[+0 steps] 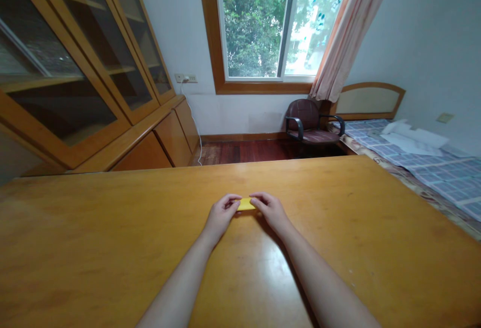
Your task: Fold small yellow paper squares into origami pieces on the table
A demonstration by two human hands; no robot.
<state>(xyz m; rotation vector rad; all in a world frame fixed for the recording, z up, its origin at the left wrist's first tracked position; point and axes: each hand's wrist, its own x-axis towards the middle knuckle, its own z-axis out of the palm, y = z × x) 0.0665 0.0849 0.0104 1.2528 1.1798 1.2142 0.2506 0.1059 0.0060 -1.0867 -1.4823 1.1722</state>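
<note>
Left hand (pixel 222 213) and right hand (pixel 271 211) each grip one end of yellow piece (pixel 246 204); wooden tabletop (pixel 112 238) lies below.

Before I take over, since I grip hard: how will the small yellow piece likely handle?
The yellow piece looks small, so probably light. It spans straight between left hand and right hand, suggesting some stiffness. Its flat look makes rolling unlikely.
</note>
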